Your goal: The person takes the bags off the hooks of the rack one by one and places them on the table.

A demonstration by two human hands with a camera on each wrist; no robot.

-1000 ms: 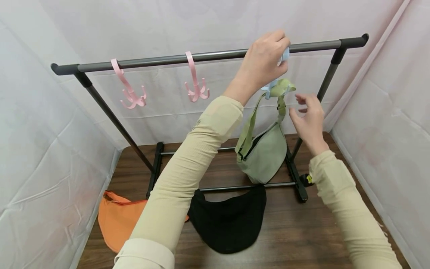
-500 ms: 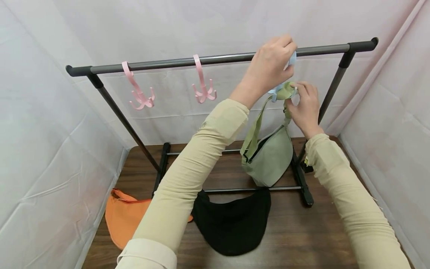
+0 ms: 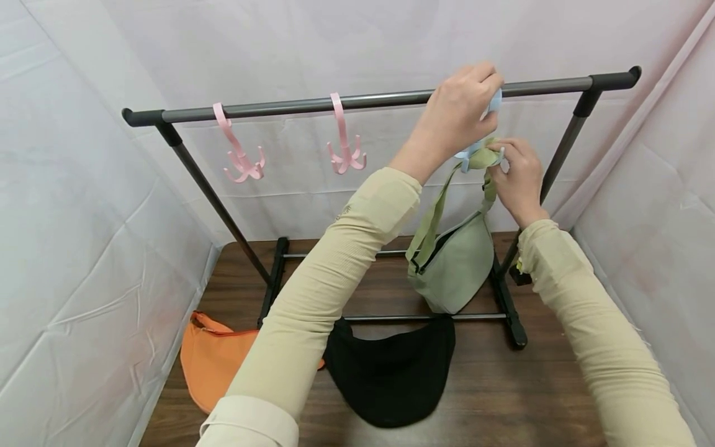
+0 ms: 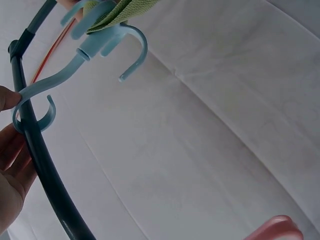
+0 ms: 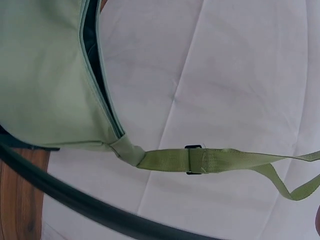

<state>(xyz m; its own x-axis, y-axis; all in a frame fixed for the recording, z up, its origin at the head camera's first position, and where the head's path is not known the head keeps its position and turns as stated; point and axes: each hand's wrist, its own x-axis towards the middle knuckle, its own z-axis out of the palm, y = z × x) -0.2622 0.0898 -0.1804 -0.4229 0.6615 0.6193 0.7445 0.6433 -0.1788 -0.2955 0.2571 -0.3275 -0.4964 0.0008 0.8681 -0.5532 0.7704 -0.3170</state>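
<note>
My left hand (image 3: 460, 110) is at the rail, gripping the top curve of a light blue multi-prong hook (image 4: 92, 45); in the left wrist view the thumb presses it and the fingers lie behind the rail. Over the hook's prongs runs the green strap (image 3: 434, 220) of a pale green shoulder bag (image 3: 460, 270), which hangs below with its zip partly open. My right hand (image 3: 519, 177) pinches the strap beside a prong; its fingertips are partly hidden. The right wrist view shows the strap's black buckle (image 5: 193, 160) and the bag's open zip (image 5: 95, 65).
Two pink hooks, one left (image 3: 240, 155) and one nearer the middle (image 3: 343, 139), hang on the dark rail (image 3: 279, 108). An orange bag (image 3: 215, 363) and a black bag (image 3: 391, 379) lie on the wooden floor (image 3: 503, 397). White cloth walls enclose the rack.
My right hand, apart from the strap at first, has moved up and left and taken hold of it at the hook. The left hand stays at the rail. The view has shifted slightly.
</note>
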